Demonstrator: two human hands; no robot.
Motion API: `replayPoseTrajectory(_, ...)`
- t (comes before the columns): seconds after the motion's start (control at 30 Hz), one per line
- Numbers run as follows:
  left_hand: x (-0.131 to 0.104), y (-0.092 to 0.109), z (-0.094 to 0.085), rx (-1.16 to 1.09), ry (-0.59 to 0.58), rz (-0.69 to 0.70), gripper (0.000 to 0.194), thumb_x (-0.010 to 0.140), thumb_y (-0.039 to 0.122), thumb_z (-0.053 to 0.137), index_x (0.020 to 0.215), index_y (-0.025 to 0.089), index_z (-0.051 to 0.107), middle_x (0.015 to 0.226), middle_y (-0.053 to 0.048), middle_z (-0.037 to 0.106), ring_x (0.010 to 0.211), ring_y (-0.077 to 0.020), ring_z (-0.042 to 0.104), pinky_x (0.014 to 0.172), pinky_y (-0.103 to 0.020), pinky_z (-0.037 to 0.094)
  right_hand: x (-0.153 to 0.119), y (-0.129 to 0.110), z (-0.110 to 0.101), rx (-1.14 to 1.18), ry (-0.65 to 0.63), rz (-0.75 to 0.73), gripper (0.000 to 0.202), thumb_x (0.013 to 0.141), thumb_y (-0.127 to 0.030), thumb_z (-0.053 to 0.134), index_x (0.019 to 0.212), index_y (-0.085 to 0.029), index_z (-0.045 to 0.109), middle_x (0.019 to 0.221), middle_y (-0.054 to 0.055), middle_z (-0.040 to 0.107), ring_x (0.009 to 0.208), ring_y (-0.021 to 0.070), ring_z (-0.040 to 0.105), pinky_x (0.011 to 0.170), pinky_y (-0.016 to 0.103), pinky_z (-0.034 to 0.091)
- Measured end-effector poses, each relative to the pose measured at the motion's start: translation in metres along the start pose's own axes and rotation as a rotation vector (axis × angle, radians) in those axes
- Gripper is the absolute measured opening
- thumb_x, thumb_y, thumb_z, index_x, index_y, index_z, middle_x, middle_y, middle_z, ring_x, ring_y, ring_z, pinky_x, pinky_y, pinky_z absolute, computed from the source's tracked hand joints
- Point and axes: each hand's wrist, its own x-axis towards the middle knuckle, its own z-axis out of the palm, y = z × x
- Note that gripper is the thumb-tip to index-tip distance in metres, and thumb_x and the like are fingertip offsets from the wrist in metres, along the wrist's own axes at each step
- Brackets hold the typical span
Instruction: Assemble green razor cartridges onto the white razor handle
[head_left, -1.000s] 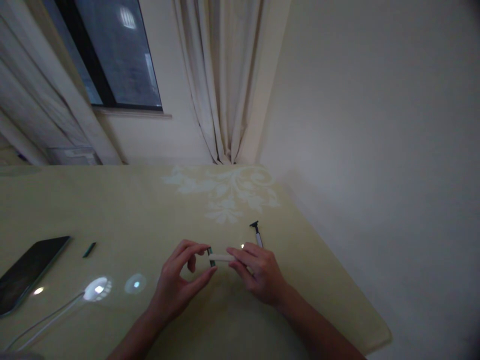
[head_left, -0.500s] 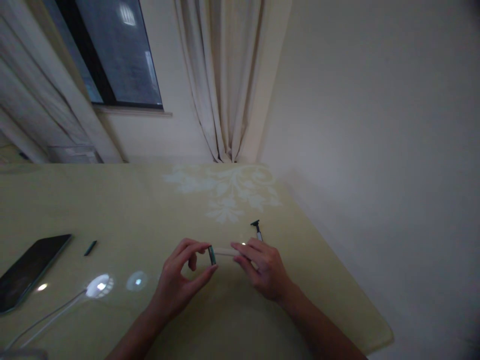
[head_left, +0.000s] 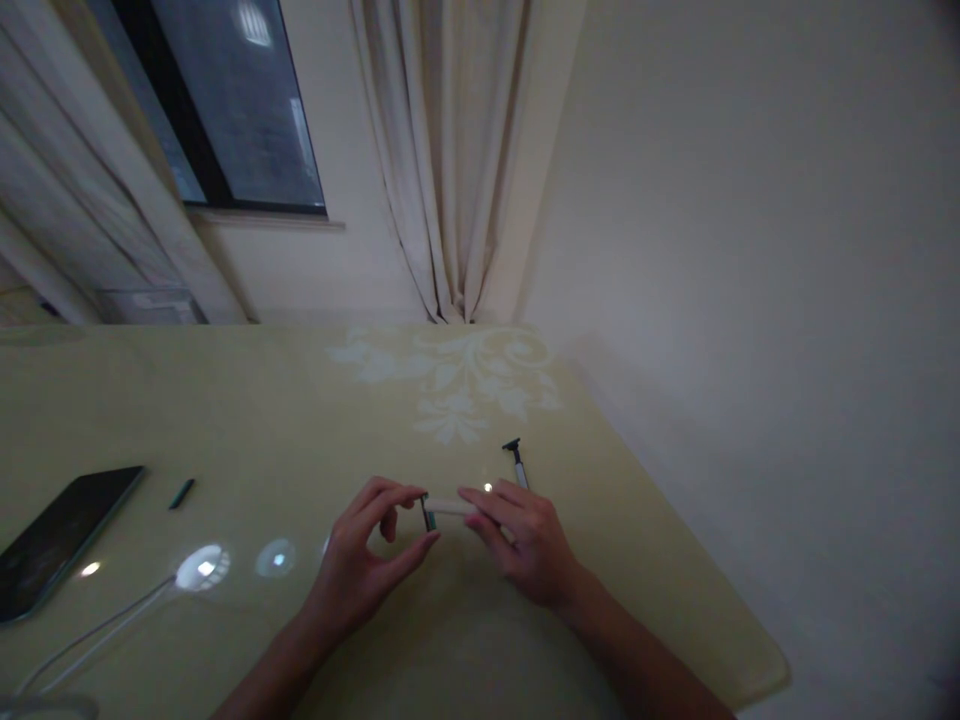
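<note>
My left hand pinches a small dark green razor cartridge by its two ends, between thumb and fingers, so it stands upright. My right hand grips a slim white stick, whose left end meets or overlaps the cartridge. Whether the stick's tip touches it, I cannot tell. Just behind my right hand lies a razor with a black T-shaped head and a grey handle, its lower part hidden by the hand.
A dark tablet lies at the left of the pale green table. Beside it rests a small dark green strip. A thin white cable runs at the lower left. A wall rises at the right.
The white stick has shifted slightly left, so its end now overlaps the cartridge. The cartridge has turned a little in my left hand's pinch.
</note>
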Motion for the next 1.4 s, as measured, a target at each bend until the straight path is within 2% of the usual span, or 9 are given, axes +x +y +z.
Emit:
replayPoseTrajectory(0.07, 0.0002, 0.0006, 0.0001, -0.001, 0.002, 0.007, 0.034, 0.089, 0.027, 0.08, 0.122, 0.026, 0.069, 0.09, 0.0, 0.06, 0.069, -0.0135, 0.058, 0.069, -0.028, 0.052, 0.0001, -0.0004, 0.0001, -0.001, 0.006, 0.032, 0.038, 0.111, -0.039, 0.051, 0.13, -0.017, 0.075, 0.089, 0.009, 0.071, 0.079, 0.0193, 0.065, 0.072, 0.029, 0.05)
replayPoseTrajectory(0.17, 0.0003, 0.0004, 0.0008, -0.012, -0.004, 0.011, 0.034, 0.089, 0.025, 0.081, 0.121, 0.026, 0.07, 0.09, 0.001, 0.061, 0.069, -0.0136, 0.058, 0.07, -0.028, 0.053, 0.0004, -0.001, 0.0012, 0.01, -0.04, -0.011, 0.038, 0.111, -0.04, 0.051, 0.13, -0.018, 0.076, 0.086, 0.008, 0.07, 0.075, 0.019, 0.064, 0.069, 0.029, 0.049)
replayPoseTrajectory(0.33, -0.0006, 0.0002, 0.0021, -0.018, -0.001, -0.01, 0.034, 0.088, 0.025, 0.081, 0.121, 0.026, 0.07, 0.091, 0.001, 0.062, 0.069, -0.0131, 0.058, 0.07, -0.027, 0.053, 0.0004, -0.0007, 0.0021, -0.013, 0.002, 0.038, 0.039, 0.111, -0.04, 0.05, 0.13, -0.017, 0.075, 0.088, 0.008, 0.07, 0.077, 0.0188, 0.065, 0.069, 0.029, 0.049)
replayPoseTrajectory(0.43, -0.0008, 0.001, 0.0025, -0.026, -0.005, -0.001, 0.034, 0.087, 0.024, 0.081, 0.12, 0.026, 0.071, 0.09, 0.001, 0.062, 0.069, -0.0131, 0.058, 0.069, -0.027, 0.053, 0.0002, -0.0004, 0.002, 0.008, -0.032, 0.002, 0.039, 0.111, -0.041, 0.05, 0.129, -0.018, 0.076, 0.084, 0.007, 0.069, 0.073, 0.0178, 0.063, 0.066, 0.028, 0.048)
replayPoseTrajectory(0.57, -0.0006, 0.0023, 0.0021, -0.026, -0.003, -0.002, 0.035, 0.087, 0.024, 0.081, 0.121, 0.026, 0.07, 0.092, 0.001, 0.062, 0.068, -0.0129, 0.057, 0.068, -0.026, 0.052, 0.0007, -0.0007, 0.0011, -0.016, 0.028, 0.048, 0.039, 0.111, -0.041, 0.05, 0.129, -0.017, 0.076, 0.088, 0.009, 0.071, 0.08, 0.0188, 0.065, 0.073, 0.028, 0.051)
replayPoseTrajectory(0.7, 0.0, 0.0033, 0.0008, -0.025, -0.002, 0.013, 0.034, 0.088, 0.024, 0.081, 0.12, 0.026, 0.07, 0.088, 0.001, 0.06, 0.068, -0.0133, 0.058, 0.069, -0.027, 0.053, 0.0008, -0.0026, 0.0017, -0.018, -0.022, 0.004, 0.04, 0.112, -0.042, 0.049, 0.127, -0.018, 0.076, 0.084, 0.007, 0.07, 0.073, 0.0176, 0.063, 0.067, 0.027, 0.049)
replayPoseTrajectory(0.83, 0.0001, 0.0032, 0.0004, -0.022, -0.002, 0.013, 0.034, 0.088, 0.026, 0.081, 0.121, 0.026, 0.069, 0.091, 0.001, 0.061, 0.068, -0.0134, 0.057, 0.068, -0.027, 0.053, 0.0009, -0.0017, 0.0008, -0.052, 0.025, 0.058, 0.039, 0.112, -0.041, 0.049, 0.128, -0.017, 0.076, 0.09, 0.01, 0.072, 0.081, 0.0194, 0.067, 0.073, 0.029, 0.051)
replayPoseTrajectory(1.0, -0.001, 0.0022, 0.0021, -0.005, -0.014, 0.0, 0.036, 0.089, 0.026, 0.08, 0.123, 0.026, 0.068, 0.088, 0.001, 0.059, 0.067, -0.0135, 0.058, 0.069, -0.028, 0.053, 0.001, 0.0003, 0.0009, 0.006, -0.04, 0.044, 0.04, 0.112, -0.042, 0.049, 0.128, -0.018, 0.076, 0.086, 0.007, 0.07, 0.076, 0.0182, 0.065, 0.069, 0.028, 0.049)
replayPoseTrajectory(1.4, -0.0032, 0.0008, 0.0042, -0.012, -0.008, 0.002, 0.038, 0.088, 0.024, 0.081, 0.124, 0.027, 0.068, 0.093, 0.0, 0.063, 0.068, -0.0133, 0.06, 0.067, -0.028, 0.055, 0.0003, 0.0023, 0.0034, 0.0, 0.009, 0.043, 0.038, 0.111, -0.04, 0.051, 0.128, -0.017, 0.076, 0.089, 0.009, 0.071, 0.08, 0.02, 0.067, 0.072, 0.03, 0.05)
